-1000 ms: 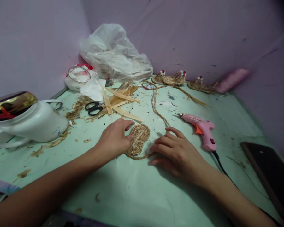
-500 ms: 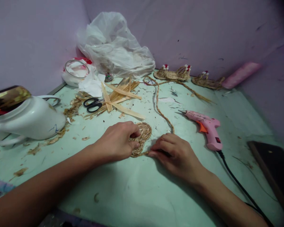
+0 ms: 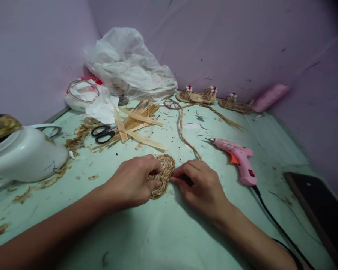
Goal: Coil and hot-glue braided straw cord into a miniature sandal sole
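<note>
Your L hand (image 3: 136, 182) is on the left part of the coiled rope piece (image 3: 167, 165), thumb & index tips a bit apart on top of it; can't tell if the other fingers clamp its edge. Your R hand (image 3: 201, 187) has thumb & index tips together at the coil's right edge, pinched on the rope (image 3: 181, 127), tho the bit b/w the tips is mostly hidden. The coil lies flat on the worktop (image 3: 163, 236), near-centre, b/w your hands. From your R hand the rope runs to the far side, loops & ends in a frayed tail, far right. Pink glue gun (image 3: 245, 163) lies right of your R hand, nozzle pointing left, w/ a dark phone (image 3: 318, 210) further right. Far-left of the coil: black-handled scissors (image 3: 103, 134) touching pale flat strips (image 3: 142, 118), w/ a white pot (image 3: 35, 153) on its side, left. Far side, by the wall: clear plastic bag (image 3: 132, 67), beaded woven pieces (image 3: 195, 97), pink roll (image 3: 271, 98).
</note>
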`<action>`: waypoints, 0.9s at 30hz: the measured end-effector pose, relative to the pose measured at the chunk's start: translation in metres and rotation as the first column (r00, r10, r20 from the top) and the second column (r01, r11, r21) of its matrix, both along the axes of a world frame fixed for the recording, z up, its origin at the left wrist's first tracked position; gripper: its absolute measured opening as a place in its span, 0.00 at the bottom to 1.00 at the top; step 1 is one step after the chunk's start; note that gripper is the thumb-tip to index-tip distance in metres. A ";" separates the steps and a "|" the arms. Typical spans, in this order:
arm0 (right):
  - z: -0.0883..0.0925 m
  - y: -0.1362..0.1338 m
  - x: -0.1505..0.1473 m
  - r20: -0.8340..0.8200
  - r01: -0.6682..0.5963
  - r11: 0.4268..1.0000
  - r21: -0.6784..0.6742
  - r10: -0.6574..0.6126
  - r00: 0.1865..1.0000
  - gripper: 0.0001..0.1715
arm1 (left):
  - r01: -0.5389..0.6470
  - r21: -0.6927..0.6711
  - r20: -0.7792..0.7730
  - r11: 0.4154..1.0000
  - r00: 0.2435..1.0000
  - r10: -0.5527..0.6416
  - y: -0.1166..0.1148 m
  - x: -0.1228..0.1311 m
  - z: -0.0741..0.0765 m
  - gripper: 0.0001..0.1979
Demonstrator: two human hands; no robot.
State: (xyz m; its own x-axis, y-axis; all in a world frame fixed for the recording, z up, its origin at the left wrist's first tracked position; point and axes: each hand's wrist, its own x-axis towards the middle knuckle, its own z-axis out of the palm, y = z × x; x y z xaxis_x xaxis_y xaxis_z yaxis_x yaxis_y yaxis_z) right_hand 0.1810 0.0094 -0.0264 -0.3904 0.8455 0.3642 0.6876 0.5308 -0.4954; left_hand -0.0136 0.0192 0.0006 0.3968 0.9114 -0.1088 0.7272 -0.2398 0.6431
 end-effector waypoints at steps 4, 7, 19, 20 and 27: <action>-0.001 -0.002 -0.001 -0.010 0.025 0.999 0.020 -0.025 1.000 0.06 | 0.012 -0.006 0.002 1.000 1.000 -0.012 0.001 0.000 0.001 0.03; -0.001 -0.003 -0.004 -0.036 0.043 0.999 0.011 -0.043 0.998 0.05 | -0.009 -0.031 -0.015 0.999 1.000 0.008 0.000 0.002 0.004 0.05; 0.005 -0.004 0.006 -0.031 -0.064 0.996 0.055 0.065 0.997 0.02 | 0.133 0.029 -0.443 0.991 0.890 -0.106 -0.019 0.021 0.030 0.10; 0.004 -0.005 0.006 -0.028 -0.073 0.995 0.063 0.075 0.997 0.02 | 0.171 0.029 -0.440 0.985 0.887 -0.141 -0.018 0.017 0.031 0.09; -0.002 -0.014 -0.001 -0.111 -0.045 0.999 0.011 0.046 0.993 0.04 | 0.142 0.040 -0.376 0.989 0.919 -0.116 -0.017 0.009 0.026 0.11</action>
State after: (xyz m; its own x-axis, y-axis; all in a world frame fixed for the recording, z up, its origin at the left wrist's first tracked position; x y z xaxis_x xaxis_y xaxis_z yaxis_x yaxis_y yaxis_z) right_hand 0.1802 -0.0050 -0.0282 -0.3849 0.8244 0.4151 0.6033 0.5650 -0.5628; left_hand -0.0047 0.0023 0.0267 0.4539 0.8651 -0.2134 0.8708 -0.3799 0.3120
